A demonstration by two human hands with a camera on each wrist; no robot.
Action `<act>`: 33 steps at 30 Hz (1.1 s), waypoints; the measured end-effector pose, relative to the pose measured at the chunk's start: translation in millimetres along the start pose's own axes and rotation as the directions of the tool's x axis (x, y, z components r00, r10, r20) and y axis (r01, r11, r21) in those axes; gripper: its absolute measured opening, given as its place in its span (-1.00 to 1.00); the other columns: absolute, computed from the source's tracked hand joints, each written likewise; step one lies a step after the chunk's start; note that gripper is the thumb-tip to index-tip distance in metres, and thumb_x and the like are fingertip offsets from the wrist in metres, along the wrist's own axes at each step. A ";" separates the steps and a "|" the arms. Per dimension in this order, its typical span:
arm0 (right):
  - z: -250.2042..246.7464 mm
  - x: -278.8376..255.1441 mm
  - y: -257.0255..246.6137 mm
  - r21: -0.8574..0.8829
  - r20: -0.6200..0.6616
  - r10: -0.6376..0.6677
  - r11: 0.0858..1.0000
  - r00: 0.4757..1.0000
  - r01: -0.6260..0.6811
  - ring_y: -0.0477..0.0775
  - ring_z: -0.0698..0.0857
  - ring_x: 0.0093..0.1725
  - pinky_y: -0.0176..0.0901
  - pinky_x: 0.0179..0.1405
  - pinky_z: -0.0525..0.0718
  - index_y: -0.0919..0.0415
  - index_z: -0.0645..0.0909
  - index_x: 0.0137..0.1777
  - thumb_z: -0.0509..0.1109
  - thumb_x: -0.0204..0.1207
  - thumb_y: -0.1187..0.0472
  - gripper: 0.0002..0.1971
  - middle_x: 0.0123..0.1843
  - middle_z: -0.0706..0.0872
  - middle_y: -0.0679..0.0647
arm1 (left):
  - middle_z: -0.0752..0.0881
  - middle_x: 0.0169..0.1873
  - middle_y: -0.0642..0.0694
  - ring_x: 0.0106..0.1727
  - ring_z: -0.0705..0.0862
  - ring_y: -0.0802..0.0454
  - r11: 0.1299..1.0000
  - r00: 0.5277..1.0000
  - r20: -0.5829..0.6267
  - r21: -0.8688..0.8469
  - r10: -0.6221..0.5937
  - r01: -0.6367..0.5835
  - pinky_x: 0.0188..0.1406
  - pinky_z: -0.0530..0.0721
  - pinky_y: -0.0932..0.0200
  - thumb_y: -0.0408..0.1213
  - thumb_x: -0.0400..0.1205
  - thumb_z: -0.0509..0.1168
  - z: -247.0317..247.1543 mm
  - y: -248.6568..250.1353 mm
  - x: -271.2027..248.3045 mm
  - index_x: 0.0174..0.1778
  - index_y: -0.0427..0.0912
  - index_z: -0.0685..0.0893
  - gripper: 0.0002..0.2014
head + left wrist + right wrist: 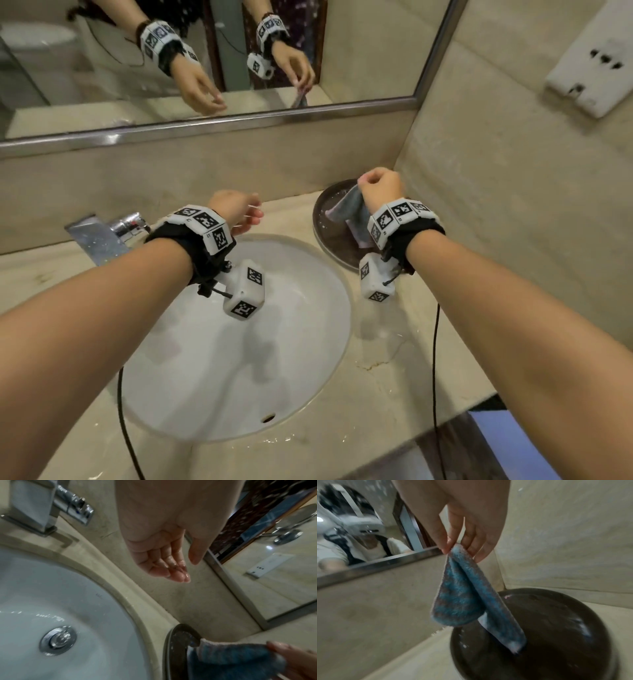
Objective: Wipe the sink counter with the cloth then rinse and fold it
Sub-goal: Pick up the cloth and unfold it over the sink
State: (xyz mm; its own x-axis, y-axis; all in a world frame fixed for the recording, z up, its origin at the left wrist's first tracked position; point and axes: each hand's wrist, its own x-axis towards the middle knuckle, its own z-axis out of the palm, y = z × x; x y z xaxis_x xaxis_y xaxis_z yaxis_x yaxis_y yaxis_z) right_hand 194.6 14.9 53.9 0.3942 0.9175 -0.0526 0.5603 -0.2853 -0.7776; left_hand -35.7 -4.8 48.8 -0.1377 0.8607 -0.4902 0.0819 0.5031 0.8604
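**Cloth pinched over the dish, left hand free**

My right hand [380, 190] is up over the dark round dish [329, 209] in the back right corner of the counter [394, 383]; thumb and fingers [443, 543] pinch the top edge of the blue cloth [462, 595]; the cloth hangs down in loose folds, its lower end reaching to the dish; touching it or not, I cannot tell. My left hand [236, 210] hovers above the counter strip behind the sink [308, 342], palm down; its fingers [171, 566] are relaxed, side by side, wet, holding nothing. The faucet [102, 233] stands to the left of that hand; the sink drain [58, 641] is shut, wet streaks in the bowl; the mirror [205, 68] runs along the back wall.
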 end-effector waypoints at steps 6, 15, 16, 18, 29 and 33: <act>-10.4 -18.0 -82.8 0.221 0.037 -0.173 0.962 0.984 0.160 -0.01 0.63 -0.07 -0.17 0.06 0.59 0.01 0.50 -0.46 0.42 0.44 0.30 -0.70 -0.17 0.68 0.06 | 0.62 -0.40 -0.08 -0.54 0.62 0.12 0.989 0.988 0.022 -0.012 0.151 -0.151 -0.54 0.52 0.35 -0.29 0.65 0.24 -16.5 50.1 -34.0 -0.27 -0.08 0.50 -0.84; 2.1 -74.6 -193.2 0.368 0.244 -0.484 0.848 0.840 0.381 -0.14 0.57 -0.22 -0.46 -0.27 0.53 0.06 0.58 -0.36 0.38 0.48 0.40 -0.74 -0.35 0.59 -0.11 | 0.61 -0.06 -0.09 -0.07 0.57 0.03 0.899 0.924 0.060 0.211 0.379 -0.383 -0.32 0.44 0.27 -0.31 0.61 0.30 -70.5 103.4 -80.5 0.16 -0.09 0.62 -0.79; 4.4 -81.3 -203.9 0.383 0.262 -0.501 0.839 0.825 0.388 -0.17 0.56 -0.24 -0.48 -0.30 0.51 0.04 0.58 -0.37 0.38 0.48 0.38 -0.73 -0.35 0.60 -0.11 | 0.61 -0.04 -0.11 -0.06 0.58 0.02 0.885 0.915 0.057 0.239 0.399 -0.401 -0.30 0.43 0.25 -0.31 0.61 0.30 -78.4 104.5 -85.6 0.17 -0.11 0.62 -0.78; 10.3 -92.4 -222.8 0.416 0.280 -0.537 0.815 0.796 0.403 -0.15 0.57 -0.22 -0.37 -0.20 0.52 0.02 0.59 -0.41 0.38 0.48 0.36 -0.71 -0.36 0.60 -0.10 | 0.63 -0.04 -0.13 -0.20 0.61 0.07 0.869 0.904 0.046 0.261 0.425 -0.421 -0.29 0.45 0.25 -0.31 0.61 0.31 -94.8 105.2 -96.5 0.16 -0.13 0.62 -0.79; 75.5 -159.4 -289.2 0.489 0.441 -0.663 0.743 0.605 0.457 -0.01 0.62 -0.13 -0.12 0.04 0.61 0.41 0.72 -0.03 0.31 0.42 0.50 -0.80 -0.31 0.64 -0.03 | 0.72 -0.32 -0.12 -0.48 0.66 0.32 0.802 0.763 -0.291 0.377 0.577 -0.463 -0.23 0.65 0.34 -0.47 0.49 0.41 -205.5 80.0 -141.6 -0.01 -0.31 0.75 -0.83; 108.8 -185.9 -301.1 0.396 0.517 -0.677 0.732 0.524 0.555 -0.06 0.60 -0.29 -0.21 -0.20 0.60 0.15 0.66 -0.33 0.45 0.38 0.42 -0.83 -0.39 0.62 -0.05 | 0.74 -0.35 -0.15 -0.27 0.70 0.01 0.839 0.701 -0.478 0.422 0.529 -0.345 0.05 0.68 0.11 -0.42 0.45 0.46 -248.0 59.4 -159.6 -0.09 -0.33 0.80 -0.86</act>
State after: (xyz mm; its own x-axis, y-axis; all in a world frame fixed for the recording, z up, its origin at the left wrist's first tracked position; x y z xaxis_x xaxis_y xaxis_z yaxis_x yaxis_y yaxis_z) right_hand -126.6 -39.5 229.6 -0.5495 0.8169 0.1750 0.3407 0.4104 -0.8459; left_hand -253.6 -131.6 212.8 -0.5255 0.8320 0.1781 0.5325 0.1584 0.8315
